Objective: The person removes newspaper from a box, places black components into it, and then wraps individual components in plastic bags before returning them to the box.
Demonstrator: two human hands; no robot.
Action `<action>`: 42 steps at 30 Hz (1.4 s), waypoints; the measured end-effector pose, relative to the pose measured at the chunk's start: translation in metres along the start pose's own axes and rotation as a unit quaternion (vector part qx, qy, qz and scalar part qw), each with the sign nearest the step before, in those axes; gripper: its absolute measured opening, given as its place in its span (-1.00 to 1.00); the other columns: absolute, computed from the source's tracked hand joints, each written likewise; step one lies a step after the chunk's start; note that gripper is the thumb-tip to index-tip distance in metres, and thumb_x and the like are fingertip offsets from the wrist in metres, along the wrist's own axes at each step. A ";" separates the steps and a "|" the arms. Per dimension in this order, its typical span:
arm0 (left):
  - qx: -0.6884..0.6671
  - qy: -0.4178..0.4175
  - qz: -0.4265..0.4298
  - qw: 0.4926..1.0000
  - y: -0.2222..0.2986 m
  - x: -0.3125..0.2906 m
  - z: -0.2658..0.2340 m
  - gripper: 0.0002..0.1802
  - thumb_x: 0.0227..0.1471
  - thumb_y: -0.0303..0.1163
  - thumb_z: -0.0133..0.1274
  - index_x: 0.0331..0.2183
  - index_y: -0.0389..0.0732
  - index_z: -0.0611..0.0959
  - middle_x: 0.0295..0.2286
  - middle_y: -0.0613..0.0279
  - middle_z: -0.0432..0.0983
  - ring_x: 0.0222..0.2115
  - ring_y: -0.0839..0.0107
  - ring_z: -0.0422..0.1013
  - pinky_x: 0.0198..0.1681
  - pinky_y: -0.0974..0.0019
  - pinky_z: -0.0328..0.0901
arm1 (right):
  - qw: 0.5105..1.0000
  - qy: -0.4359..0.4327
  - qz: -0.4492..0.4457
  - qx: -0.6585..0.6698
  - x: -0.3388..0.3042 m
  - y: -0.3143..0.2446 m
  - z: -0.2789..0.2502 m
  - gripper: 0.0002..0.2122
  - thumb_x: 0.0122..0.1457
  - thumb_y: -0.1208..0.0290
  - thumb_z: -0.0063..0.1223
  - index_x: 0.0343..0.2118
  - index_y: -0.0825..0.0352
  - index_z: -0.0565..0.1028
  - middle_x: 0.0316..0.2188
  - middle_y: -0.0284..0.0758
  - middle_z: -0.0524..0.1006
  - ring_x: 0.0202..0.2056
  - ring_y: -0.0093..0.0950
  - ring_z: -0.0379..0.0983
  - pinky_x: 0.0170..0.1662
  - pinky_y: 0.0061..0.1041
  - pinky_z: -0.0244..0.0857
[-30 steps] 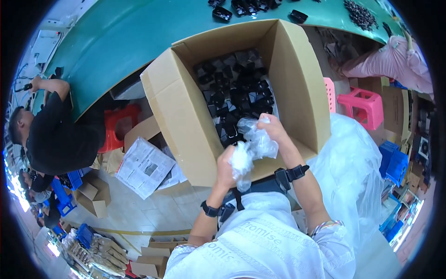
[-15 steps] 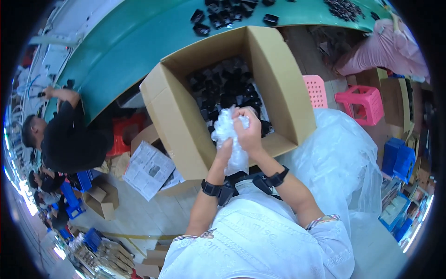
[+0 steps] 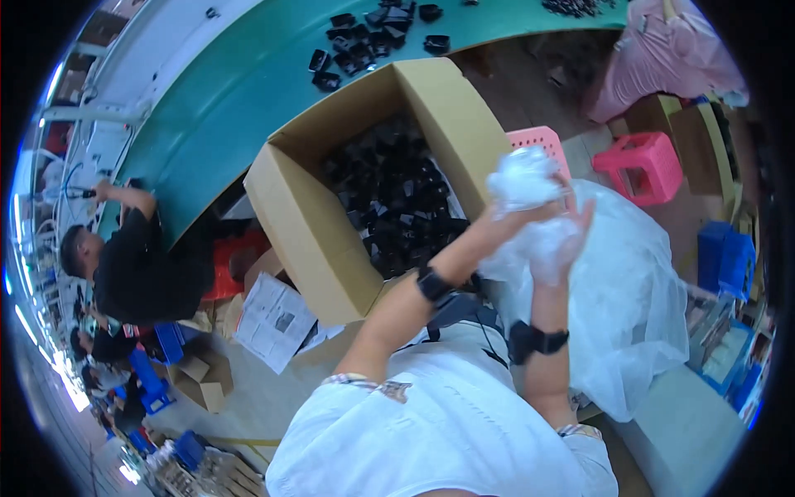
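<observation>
Both hands have hold of a crumpled clear plastic bag (image 3: 523,180), bunched up over the box's right side. My left hand (image 3: 530,217) is closed around the bunch, which bulges out above it. Against the lower part of the plastic is my right hand (image 3: 566,248), its fingers upright and smeared by motion. The open cardboard box (image 3: 308,224) is left of the hands, with many small black plastic parts (image 3: 389,186) lying inside. A large heap of clear plastic sheeting (image 3: 625,282) is directly right of my right hand.
Beyond the box curves a green worktable (image 3: 224,99) bearing more black parts (image 3: 356,50). Pink stools (image 3: 638,168) stand at the right, near a person in pink (image 3: 671,58). Left of the box are a newspaper (image 3: 275,321) and a person in black (image 3: 145,273).
My hands have moved right with the plastic bag, from over the box's opening to beside the plastic heap. The black parts in the box are more exposed. The head view has shifted slightly.
</observation>
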State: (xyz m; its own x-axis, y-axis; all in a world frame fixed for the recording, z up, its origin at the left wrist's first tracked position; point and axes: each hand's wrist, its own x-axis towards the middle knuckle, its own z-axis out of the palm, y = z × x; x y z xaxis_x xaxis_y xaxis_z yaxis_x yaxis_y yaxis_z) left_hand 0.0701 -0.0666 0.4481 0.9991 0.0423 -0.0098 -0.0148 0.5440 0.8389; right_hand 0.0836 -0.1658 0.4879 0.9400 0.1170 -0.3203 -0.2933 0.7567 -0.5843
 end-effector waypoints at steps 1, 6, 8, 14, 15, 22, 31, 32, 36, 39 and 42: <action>-0.011 -0.025 -0.008 1.000 -0.005 0.013 0.011 -0.56 -0.03 -0.39 0.21 -0.07 -0.19 0.50 -0.21 0.34 0.45 -0.22 0.46 0.37 -0.12 0.34 0.31 | 1.000 0.013 -0.026 -0.003 -0.011 -0.007 -0.018 -0.62 0.28 0.22 -0.21 0.06 0.36 0.33 -0.07 -0.20 0.44 0.00 -0.36 0.35 0.06 -0.38 0.22; 0.052 -0.101 0.179 0.977 -0.023 0.079 0.088 -0.76 -0.08 -0.52 0.19 -0.26 -0.19 0.65 -0.26 0.21 0.54 -0.26 0.32 0.44 -0.16 0.27 0.33 | 0.954 0.069 -0.076 -0.282 -0.117 -0.042 -0.105 -0.61 0.33 0.16 -0.27 -0.21 0.46 0.46 -0.25 -0.18 0.54 -0.22 -0.42 0.45 -0.15 -0.45 0.27; 0.135 -0.138 0.227 0.955 -0.023 0.089 0.144 -0.75 -0.07 -0.59 0.13 -0.26 -0.17 0.66 -0.24 0.18 0.56 -0.24 0.28 0.46 -0.17 0.30 0.33 | 0.930 0.109 -0.095 -0.339 -0.159 -0.069 -0.107 -0.69 0.31 0.26 -0.19 -0.28 0.46 0.46 -0.35 -0.19 0.54 -0.30 -0.46 0.45 -0.18 -0.47 0.30; 0.240 -0.315 0.097 0.913 -0.173 0.057 0.237 -0.55 -0.14 -0.25 0.28 -0.27 -0.33 0.50 -0.34 -0.01 0.53 -0.36 0.11 0.48 -0.25 0.21 0.35 | 0.897 0.123 -0.146 -0.398 -0.206 -0.095 -0.110 -0.84 0.23 0.46 -0.10 -0.29 0.46 0.46 -0.38 -0.22 0.54 -0.31 -0.49 0.46 -0.15 -0.48 0.34; 0.366 -0.362 0.068 0.855 -0.199 0.041 0.236 -0.39 -0.18 -0.13 0.29 -0.18 -0.34 0.46 -0.29 -0.02 0.49 -0.28 0.10 0.45 -0.20 0.14 0.34 | 0.886 0.102 -0.148 -0.428 -0.207 -0.096 -0.115 -0.86 0.20 0.50 -0.09 -0.29 0.46 0.46 -0.37 -0.23 0.55 -0.29 -0.49 0.47 -0.14 -0.48 0.34; 0.675 -0.607 -0.018 0.419 -0.312 -0.046 0.172 -0.18 -0.07 0.19 0.06 0.09 -0.17 0.36 0.03 0.00 0.30 0.07 0.02 0.22 0.16 -0.17 0.03 | 0.834 0.112 -0.141 -0.521 -0.211 -0.112 -0.124 -0.84 0.12 0.52 0.00 -0.25 0.45 0.47 -0.35 -0.24 0.58 -0.29 -0.50 0.48 -0.14 -0.54 0.32; 0.696 -0.605 -0.072 0.380 -0.294 -0.017 0.181 -0.36 -0.21 0.05 0.25 -0.07 -0.07 0.62 -0.08 0.11 0.52 0.02 -0.02 0.34 0.09 -0.38 0.04 | 0.821 0.087 -0.112 -0.553 -0.185 -0.093 -0.126 -0.85 0.14 0.56 -0.02 -0.23 0.46 0.45 -0.37 -0.27 0.54 -0.30 -0.54 0.45 -0.14 -0.56 0.31; 0.663 -0.613 -0.091 0.420 -0.280 -0.006 0.195 -0.40 -0.22 0.03 0.25 -0.10 -0.03 0.65 -0.12 0.13 0.55 0.02 -0.02 0.35 0.07 -0.44 0.01 | 0.815 0.084 -0.120 -0.560 -0.182 -0.090 -0.122 -0.85 0.14 0.56 -0.02 -0.23 0.46 0.45 -0.38 -0.27 0.54 -0.30 -0.54 0.45 -0.14 -0.56 0.31; 0.561 -0.612 -0.045 0.555 -0.200 0.019 0.243 -0.47 -0.21 -0.10 0.25 -0.14 -0.10 0.63 -0.21 0.16 0.57 -0.08 0.11 0.41 0.03 -0.23 0.17 | 0.805 0.043 -0.138 -0.575 -0.172 -0.096 -0.104 -0.87 0.14 0.55 -0.02 -0.25 0.45 0.45 -0.39 -0.28 0.53 -0.33 -0.55 0.43 -0.17 -0.57 0.30; 0.386 -0.443 0.064 0.806 -0.104 0.025 0.166 -0.56 -0.16 -0.19 0.20 -0.18 -0.16 0.60 -0.28 0.14 0.58 -0.18 0.20 0.47 -0.09 0.02 0.30 | 0.835 0.020 -0.129 -0.535 -0.157 -0.085 -0.075 -0.90 0.15 0.55 -0.05 -0.30 0.43 0.44 -0.42 -0.30 0.50 -0.38 -0.57 0.41 -0.23 -0.59 0.29; 0.130 -0.189 0.102 0.968 -0.031 0.008 0.044 -0.72 -0.06 -0.35 0.12 -0.25 -0.23 0.56 -0.37 0.11 0.56 -0.35 0.29 0.50 -0.26 0.22 0.38 | 0.851 -0.053 -0.088 -0.515 -0.130 -0.043 -0.033 -0.94 0.13 0.58 -0.07 -0.36 0.42 0.43 -0.49 -0.33 0.44 -0.43 -0.57 0.37 -0.29 -0.59 0.26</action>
State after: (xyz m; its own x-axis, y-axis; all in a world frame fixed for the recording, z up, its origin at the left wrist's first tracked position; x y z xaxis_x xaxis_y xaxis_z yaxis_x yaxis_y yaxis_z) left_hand 0.0805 -0.1200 0.4460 0.9204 -0.2095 0.3302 -0.2526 0.3261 0.9110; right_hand -0.0314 -0.2346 0.5300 0.9796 0.1586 -0.1231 -0.0919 -0.1908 -0.9773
